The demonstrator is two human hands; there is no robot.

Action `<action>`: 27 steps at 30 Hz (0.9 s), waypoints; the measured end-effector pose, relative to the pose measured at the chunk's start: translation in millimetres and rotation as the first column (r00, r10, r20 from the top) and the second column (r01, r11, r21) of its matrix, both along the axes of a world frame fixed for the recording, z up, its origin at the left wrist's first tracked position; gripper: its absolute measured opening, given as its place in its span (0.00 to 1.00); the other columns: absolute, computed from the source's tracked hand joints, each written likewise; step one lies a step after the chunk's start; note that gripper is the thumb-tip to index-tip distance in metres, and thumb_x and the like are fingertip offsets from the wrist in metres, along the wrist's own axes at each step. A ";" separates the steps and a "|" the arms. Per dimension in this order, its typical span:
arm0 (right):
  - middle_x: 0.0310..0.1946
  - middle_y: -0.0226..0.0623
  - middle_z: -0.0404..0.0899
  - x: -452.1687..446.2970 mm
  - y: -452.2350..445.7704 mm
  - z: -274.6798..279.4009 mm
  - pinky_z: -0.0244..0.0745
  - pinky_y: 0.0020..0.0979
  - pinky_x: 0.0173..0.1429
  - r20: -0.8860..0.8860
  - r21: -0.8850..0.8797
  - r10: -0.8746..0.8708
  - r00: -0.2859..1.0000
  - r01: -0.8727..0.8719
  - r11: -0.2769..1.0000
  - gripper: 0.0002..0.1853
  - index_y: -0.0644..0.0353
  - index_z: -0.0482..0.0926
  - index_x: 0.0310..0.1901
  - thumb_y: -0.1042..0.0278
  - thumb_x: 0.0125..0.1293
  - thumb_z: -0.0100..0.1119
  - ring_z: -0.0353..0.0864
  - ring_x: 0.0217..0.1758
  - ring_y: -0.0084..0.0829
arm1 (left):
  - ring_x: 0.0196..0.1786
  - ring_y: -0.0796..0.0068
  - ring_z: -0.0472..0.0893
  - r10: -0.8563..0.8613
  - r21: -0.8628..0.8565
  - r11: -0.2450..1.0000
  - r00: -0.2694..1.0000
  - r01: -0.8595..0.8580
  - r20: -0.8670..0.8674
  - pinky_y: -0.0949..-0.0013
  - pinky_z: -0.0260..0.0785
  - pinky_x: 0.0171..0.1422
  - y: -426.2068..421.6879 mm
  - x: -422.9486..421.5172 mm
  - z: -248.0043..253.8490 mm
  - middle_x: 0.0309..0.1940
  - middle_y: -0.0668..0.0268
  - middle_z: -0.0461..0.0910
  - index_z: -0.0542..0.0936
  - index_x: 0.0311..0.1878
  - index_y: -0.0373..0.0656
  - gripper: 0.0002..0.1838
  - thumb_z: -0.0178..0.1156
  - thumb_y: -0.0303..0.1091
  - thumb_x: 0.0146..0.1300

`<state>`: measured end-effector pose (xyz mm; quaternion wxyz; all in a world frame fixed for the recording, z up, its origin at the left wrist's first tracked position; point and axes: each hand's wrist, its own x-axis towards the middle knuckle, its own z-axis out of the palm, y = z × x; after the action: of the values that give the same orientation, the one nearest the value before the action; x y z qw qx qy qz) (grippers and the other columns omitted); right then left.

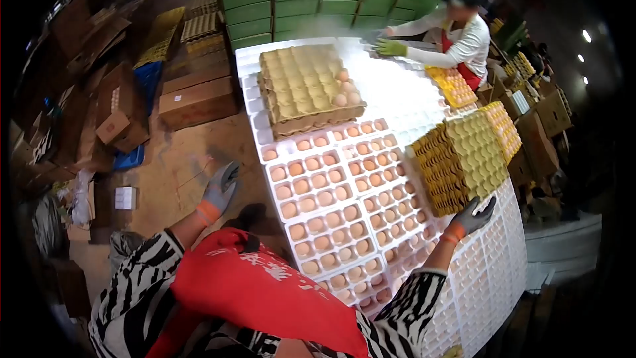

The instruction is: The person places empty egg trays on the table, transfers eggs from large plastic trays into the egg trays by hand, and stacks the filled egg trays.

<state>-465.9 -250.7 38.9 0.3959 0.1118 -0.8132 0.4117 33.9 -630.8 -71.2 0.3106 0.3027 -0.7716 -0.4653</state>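
My right hand (474, 219), in a grey glove with an orange cuff, is at the near corner of a tall stack of yellowish pulp egg trays (477, 152). Its fingers are spread against or just beside the stack; nothing is visibly held. Off the table's left side hangs my left hand (222, 187), gloved alike, with its fingers stretched out and nothing in them. Brown eggs (319, 181) sit in rows in white foam trays (286, 220) between my hands. Farther off, another pulp tray stack (301, 83) carries a few eggs at its right corner.
Across the table a co-worker (467, 40) reaches over its far edge with a green-gloved hand (391, 48). Yellow trays of eggs (452, 87) lie near them. Green boxes (298, 0) are stacked behind. Cardboard boxes (199, 99) stand on the floor at left.
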 end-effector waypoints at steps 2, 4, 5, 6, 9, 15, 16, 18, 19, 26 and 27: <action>0.73 0.49 0.66 46.1 -34.6 -39.1 0.67 0.39 0.74 0.105 -0.329 0.354 0.929 -0.304 0.894 0.28 0.71 0.67 0.71 0.64 0.77 0.56 0.70 0.71 0.40 | 0.67 0.67 0.76 0.005 -0.036 0.999 0.999 -0.007 -0.049 0.66 0.67 0.73 -39.7 -23.8 13.5 0.65 0.56 0.76 0.70 0.70 0.35 0.25 0.57 0.22 0.70; 0.70 0.45 0.70 92.4 -65.6 -84.2 0.71 0.34 0.71 0.455 -0.538 0.613 0.646 -0.349 0.767 0.24 0.72 0.69 0.69 0.67 0.77 0.55 0.73 0.68 0.39 | 0.67 0.68 0.76 0.015 -0.094 0.995 0.999 -0.012 0.029 0.67 0.66 0.74 -96.3 -47.2 30.2 0.65 0.58 0.76 0.71 0.70 0.35 0.23 0.55 0.22 0.72; 0.65 0.44 0.74 115.4 -81.0 -117.9 0.78 0.32 0.63 0.428 -0.578 0.735 0.526 -0.465 0.670 0.24 0.68 0.70 0.69 0.65 0.77 0.55 0.78 0.63 0.38 | 0.66 0.69 0.76 -0.024 -0.066 0.998 0.991 0.016 -0.130 0.67 0.66 0.73 -128.7 -65.3 37.7 0.64 0.58 0.77 0.71 0.70 0.35 0.23 0.55 0.23 0.73; 0.59 0.41 0.77 156.1 -118.0 -89.6 0.82 0.34 0.57 0.452 -0.810 0.815 0.364 -0.215 0.545 0.25 0.60 0.68 0.72 0.61 0.77 0.53 0.82 0.57 0.36 | 0.65 0.70 0.77 -0.061 -0.041 0.998 0.955 0.051 -0.291 0.68 0.67 0.72 -162.6 -87.3 44.7 0.63 0.59 0.78 0.71 0.69 0.36 0.22 0.56 0.24 0.74; 0.60 0.45 0.78 194.1 -193.1 -100.8 0.82 0.35 0.56 0.497 -0.831 0.831 0.249 -0.140 0.539 0.26 0.60 0.68 0.72 0.58 0.79 0.52 0.84 0.56 0.37 | 0.60 0.71 0.79 -0.034 -0.028 0.999 0.976 0.028 -0.213 0.69 0.69 0.67 -272.7 -150.2 69.4 0.58 0.59 0.82 0.77 0.65 0.36 0.18 0.60 0.29 0.74; 0.49 0.35 0.80 171.9 -334.8 -59.0 0.78 0.24 0.50 0.502 -0.697 0.683 0.531 -0.220 0.683 0.22 0.69 0.72 0.66 0.74 0.73 0.59 0.81 0.46 0.23 | 0.60 0.65 0.80 -0.354 -0.162 0.921 0.935 0.355 0.038 0.64 0.71 0.68 -399.5 -285.2 92.6 0.58 0.56 0.82 0.78 0.64 0.39 0.23 0.64 0.41 0.71; 0.48 0.35 0.81 168.4 -351.4 -48.9 0.78 0.24 0.48 0.527 -0.630 0.621 0.580 -0.224 0.744 0.21 0.66 0.75 0.64 0.74 0.72 0.62 0.80 0.44 0.22 | 0.61 0.63 0.80 -0.430 -0.279 0.852 0.896 0.443 0.111 0.63 0.71 0.69 -389.3 -301.5 109.8 0.59 0.56 0.81 0.79 0.64 0.40 0.23 0.65 0.41 0.70; 0.52 0.36 0.82 165.6 -385.2 -16.1 0.81 0.27 0.46 0.597 -0.387 0.482 0.642 -0.295 0.873 0.24 0.63 0.75 0.66 0.73 0.69 0.64 0.83 0.43 0.23 | 0.62 0.52 0.78 -0.550 -0.464 0.670 0.807 0.580 0.215 0.56 0.69 0.70 -370.2 -335.0 119.9 0.59 0.56 0.79 0.80 0.63 0.49 0.23 0.67 0.38 0.64; 0.52 0.38 0.82 160.1 -399.1 -9.9 0.81 0.27 0.44 0.555 -0.165 0.392 0.734 -0.364 0.917 0.25 0.60 0.77 0.65 0.74 0.66 0.66 0.84 0.41 0.24 | 0.64 0.52 0.75 -0.613 -0.528 0.536 0.734 0.659 0.292 0.54 0.67 0.71 -365.6 -356.4 118.2 0.62 0.56 0.77 0.78 0.64 0.51 0.25 0.67 0.39 0.63; 0.58 0.41 0.78 134.3 -440.6 -5.4 0.77 0.40 0.62 0.586 0.443 -0.047 0.809 -0.271 0.855 0.28 0.51 0.80 0.61 0.68 0.56 0.71 0.78 0.58 0.45 | 0.59 0.58 0.79 -0.429 -0.657 0.025 0.602 0.753 0.674 0.60 0.71 0.63 -345.0 -446.7 106.3 0.57 0.60 0.79 0.79 0.59 0.56 0.21 0.64 0.36 0.61; 0.56 0.41 0.79 130.4 -434.0 -12.6 0.80 0.37 0.56 0.592 0.327 0.027 0.806 -0.270 0.905 0.27 0.51 0.80 0.60 0.71 0.56 0.71 0.81 0.55 0.41 | 0.58 0.59 0.79 -0.424 -0.579 0.034 0.536 0.815 0.730 0.61 0.72 0.61 -348.0 -452.3 111.0 0.55 0.61 0.80 0.80 0.58 0.55 0.20 0.64 0.36 0.61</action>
<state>-335.5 -684.7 26.3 0.0669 0.1248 -0.9485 0.2832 -418.3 -978.8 39.8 0.0288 -0.2136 -0.9765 0.0052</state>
